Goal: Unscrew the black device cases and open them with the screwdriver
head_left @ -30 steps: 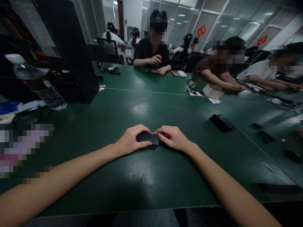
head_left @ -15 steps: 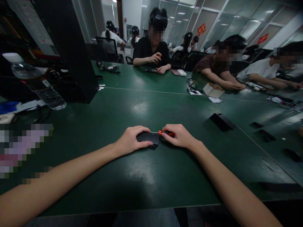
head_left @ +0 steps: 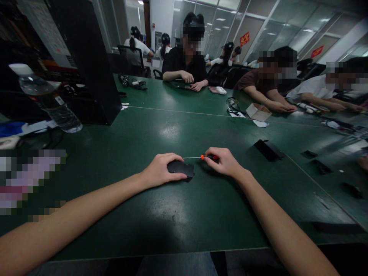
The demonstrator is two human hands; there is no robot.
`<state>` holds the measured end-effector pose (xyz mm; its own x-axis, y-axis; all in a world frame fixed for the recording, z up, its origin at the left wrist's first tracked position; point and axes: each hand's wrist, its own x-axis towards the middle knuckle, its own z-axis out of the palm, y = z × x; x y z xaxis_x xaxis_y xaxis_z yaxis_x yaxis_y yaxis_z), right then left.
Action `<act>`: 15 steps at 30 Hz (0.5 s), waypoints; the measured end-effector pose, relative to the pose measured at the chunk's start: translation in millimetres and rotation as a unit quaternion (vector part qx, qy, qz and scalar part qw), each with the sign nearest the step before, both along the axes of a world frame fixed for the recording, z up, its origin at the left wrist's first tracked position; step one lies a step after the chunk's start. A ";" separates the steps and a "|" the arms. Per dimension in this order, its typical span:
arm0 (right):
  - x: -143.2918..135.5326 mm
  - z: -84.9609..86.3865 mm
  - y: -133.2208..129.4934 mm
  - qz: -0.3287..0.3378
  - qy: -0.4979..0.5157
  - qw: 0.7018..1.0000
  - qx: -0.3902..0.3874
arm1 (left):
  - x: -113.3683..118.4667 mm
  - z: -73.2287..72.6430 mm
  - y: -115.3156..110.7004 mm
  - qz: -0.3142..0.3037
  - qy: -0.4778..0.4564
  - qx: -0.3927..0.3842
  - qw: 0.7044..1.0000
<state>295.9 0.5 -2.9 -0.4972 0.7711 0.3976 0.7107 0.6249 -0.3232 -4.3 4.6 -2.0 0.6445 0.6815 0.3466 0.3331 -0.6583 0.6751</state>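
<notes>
My left hand [head_left: 159, 170] grips a small black box-shaped piece [head_left: 184, 169] between thumb and fingers, low over the green table [head_left: 123, 222]. Its exact kind I cannot make out. In my right hand [head_left: 221, 161] is a screwdriver [head_left: 202, 157] with an orange and black handle, its fingers closed around the handle. The thin metal shaft points left, and its tip lies by the left fingertips at the far edge of the black piece. Whether the tip touches the piece I cannot tell.
A black folded part [head_left: 268, 150] lies to the right, with smaller black pieces [head_left: 320, 166] beyond it. A water bottle [head_left: 51, 101] and a black panel [head_left: 86, 65] stand at left. Across the table, a person in black [head_left: 185, 65] works near a cardboard box [head_left: 258, 112] and cables.
My right hand has moved a little right and away with the screwdriver, so more of its shaft shows. My left hand keeps the black piece nearly in place.
</notes>
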 end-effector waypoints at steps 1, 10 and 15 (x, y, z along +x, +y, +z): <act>0.9 -0.2 0.6 -0.006 -0.002 1.000 0.000 | -0.1 -0.3 0.2 -0.001 0.000 0.001 1.000; -3.9 -6.4 4.5 -0.056 -0.048 0.997 -0.005 | -0.6 -1.4 1.2 -0.024 -0.009 0.013 1.000; -12.0 -7.1 2.8 -0.048 -0.080 0.996 -0.009 | -0.3 1.2 -0.1 -0.024 -0.014 0.008 1.000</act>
<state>283.9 3.3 -10.0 -0.4762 0.8247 0.3050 0.8108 0.5461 -0.2106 -4.6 4.5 -0.8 0.6665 0.6442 0.3753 0.2816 -0.6836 0.6733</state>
